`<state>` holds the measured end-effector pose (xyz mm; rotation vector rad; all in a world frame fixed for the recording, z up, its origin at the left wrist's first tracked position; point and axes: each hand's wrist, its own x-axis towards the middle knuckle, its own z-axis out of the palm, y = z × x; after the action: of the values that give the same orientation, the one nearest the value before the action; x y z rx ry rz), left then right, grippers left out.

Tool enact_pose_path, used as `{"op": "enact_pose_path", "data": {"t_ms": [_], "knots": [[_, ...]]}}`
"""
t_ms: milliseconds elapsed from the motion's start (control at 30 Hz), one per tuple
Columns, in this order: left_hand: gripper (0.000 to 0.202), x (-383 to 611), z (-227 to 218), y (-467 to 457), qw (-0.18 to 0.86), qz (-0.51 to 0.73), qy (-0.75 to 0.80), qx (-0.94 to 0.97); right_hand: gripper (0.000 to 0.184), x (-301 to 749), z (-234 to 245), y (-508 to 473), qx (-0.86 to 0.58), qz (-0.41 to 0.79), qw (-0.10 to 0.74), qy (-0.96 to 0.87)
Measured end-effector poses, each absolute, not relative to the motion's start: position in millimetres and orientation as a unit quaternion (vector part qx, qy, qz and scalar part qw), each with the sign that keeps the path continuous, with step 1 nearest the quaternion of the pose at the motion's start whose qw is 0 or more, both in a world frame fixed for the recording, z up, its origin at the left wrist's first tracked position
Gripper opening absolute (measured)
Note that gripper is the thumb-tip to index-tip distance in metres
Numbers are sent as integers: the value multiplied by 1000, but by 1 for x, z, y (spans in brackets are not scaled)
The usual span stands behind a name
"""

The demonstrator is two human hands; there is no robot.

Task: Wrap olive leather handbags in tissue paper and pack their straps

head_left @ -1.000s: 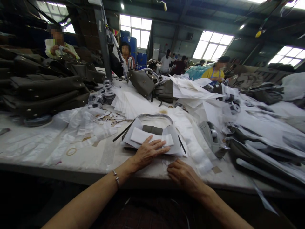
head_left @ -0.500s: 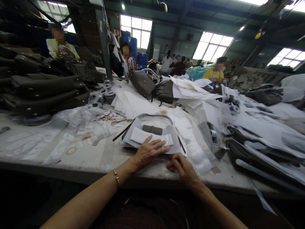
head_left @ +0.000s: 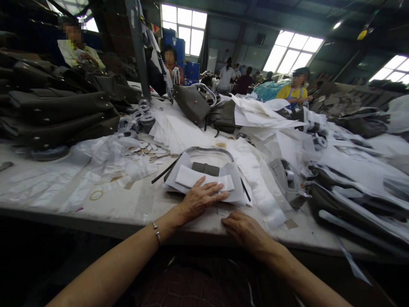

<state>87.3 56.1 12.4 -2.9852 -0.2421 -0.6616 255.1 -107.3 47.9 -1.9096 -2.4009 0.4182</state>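
Observation:
A dark grey-green handbag point(head_left: 206, 169) lies on the table in front of me, its wrapped handle point(head_left: 209, 150) arching away from me. White sheet paper point(head_left: 182, 164) covers much of it, and a folded white pad point(head_left: 188, 177) rests on top. My left hand point(head_left: 203, 198) lies flat over the pad and paper, fingers stretched out. A dark strap end point(head_left: 245, 189) sticks out on the right. Close to the table's front edge, my right hand point(head_left: 246, 230) is closed, fingertips down by the tabletop; whatever they hold, if anything, is hidden.
Stacked dark bags point(head_left: 60, 115) fill the left. Clear plastic sleeves point(head_left: 108, 164) and a yellowish ring point(head_left: 96, 195) lie nearer. White sheets point(head_left: 175, 132) and another bag point(head_left: 193, 104) are behind. More wrapped bags point(head_left: 345, 209) crowd the right. A person in yellow point(head_left: 295, 91) works across the table.
My right hand has drawn slightly down from the bag's near edge, and its fingers now point down at the tabletop. My left hand stays on the pad. The view has tilted slightly.

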Motion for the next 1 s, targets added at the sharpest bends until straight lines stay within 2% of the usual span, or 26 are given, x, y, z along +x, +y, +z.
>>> {"op": "enact_pose_path", "data": {"t_ms": [133, 267, 400, 533, 633, 867, 1000], "knots": [[58, 88, 14, 56, 33, -202, -84, -975, 14, 251, 46, -100, -596, 85, -52, -797], [60, 89, 16, 55, 29, -190, -89, -977, 14, 248, 32, -100, -574, 1, -34, -818], [57, 90, 16, 53, 31, -191, -96, -976, 15, 255, 16, -99, -585, -53, 95, -804], [51, 90, 14, 54, 35, -199, -95, -975, 15, 263, 9, -102, -577, 12, 271, -771], [48, 92, 12, 53, 42, -213, -99, -971, 15, 263, 6, -109, -564, 67, 342, -748], [45, 100, 7, 47, 45, -256, -127, -957, 26, 252, 11, -134, -527, 49, 290, -797], [46, 101, 5, 46, 51, -252, -131, -957, 30, 249, 32, -142, -504, 18, 239, -830]]}}
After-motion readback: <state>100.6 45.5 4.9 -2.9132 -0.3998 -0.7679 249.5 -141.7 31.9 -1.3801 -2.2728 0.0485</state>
